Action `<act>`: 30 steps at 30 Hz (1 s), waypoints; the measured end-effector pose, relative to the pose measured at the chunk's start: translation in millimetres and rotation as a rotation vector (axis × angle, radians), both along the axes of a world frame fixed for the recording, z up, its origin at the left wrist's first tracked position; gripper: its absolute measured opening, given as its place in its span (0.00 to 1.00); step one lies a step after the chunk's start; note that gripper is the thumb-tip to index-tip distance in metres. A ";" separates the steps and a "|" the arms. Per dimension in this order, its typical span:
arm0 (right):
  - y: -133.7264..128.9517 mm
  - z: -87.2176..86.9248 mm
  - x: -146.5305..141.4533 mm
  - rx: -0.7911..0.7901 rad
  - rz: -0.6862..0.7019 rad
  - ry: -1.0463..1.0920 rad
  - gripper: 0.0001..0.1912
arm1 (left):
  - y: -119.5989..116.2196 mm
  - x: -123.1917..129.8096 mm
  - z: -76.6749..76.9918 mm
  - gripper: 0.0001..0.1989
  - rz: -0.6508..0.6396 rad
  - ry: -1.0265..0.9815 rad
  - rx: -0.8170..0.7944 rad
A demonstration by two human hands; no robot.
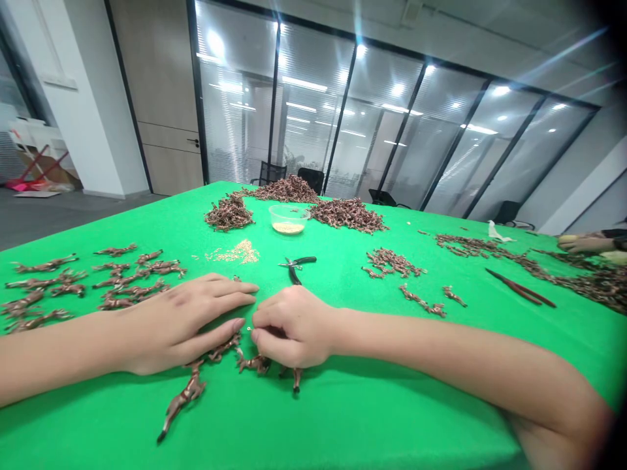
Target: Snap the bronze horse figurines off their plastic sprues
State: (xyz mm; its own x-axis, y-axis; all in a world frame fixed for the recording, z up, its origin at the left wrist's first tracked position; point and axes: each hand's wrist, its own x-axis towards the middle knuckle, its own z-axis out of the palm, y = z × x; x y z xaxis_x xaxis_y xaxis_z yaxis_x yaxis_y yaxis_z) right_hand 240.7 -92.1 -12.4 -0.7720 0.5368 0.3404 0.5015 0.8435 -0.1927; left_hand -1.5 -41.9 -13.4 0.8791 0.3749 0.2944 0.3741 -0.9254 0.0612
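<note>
My left hand (189, 320) lies flat on the green cloth with its fingers stretched out, over some small brown figures. One figure (185, 398) with a dark tip shows below it. My right hand (296, 325) is curled, thumb and fingers bent toward the cloth; whatever they may pinch is hidden. A tiny pale ring (249, 329) lies between the two hands. Under the right hand, brown figures (255, 363) stick out at the lower side. Pliers with black handles (294, 273) lie just beyond the right hand, partly covered by it.
Brown figures (132, 277) spread at left. A clear bowl (288, 220) stands among heaps (349, 215) at the back, near scattered pale bits (242, 252). Reddish tweezers or pliers (522, 288) lie at right, near another person's gloved hand (585, 243) and more pieces (490, 247).
</note>
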 end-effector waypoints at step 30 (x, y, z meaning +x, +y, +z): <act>8.3 18.8 13.7 -0.178 0.157 -0.087 0.10 | -1.2 4.2 12.7 0.21 -0.082 0.090 0.028</act>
State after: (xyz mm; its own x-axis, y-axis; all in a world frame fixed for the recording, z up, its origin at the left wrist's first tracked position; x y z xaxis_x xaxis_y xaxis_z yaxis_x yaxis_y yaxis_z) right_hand 254.4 -83.8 6.3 -0.8729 0.4536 0.1798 0.3882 0.8688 -0.3074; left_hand 2.8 -43.1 -0.7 0.9299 0.2930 0.2221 0.2996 -0.9541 0.0043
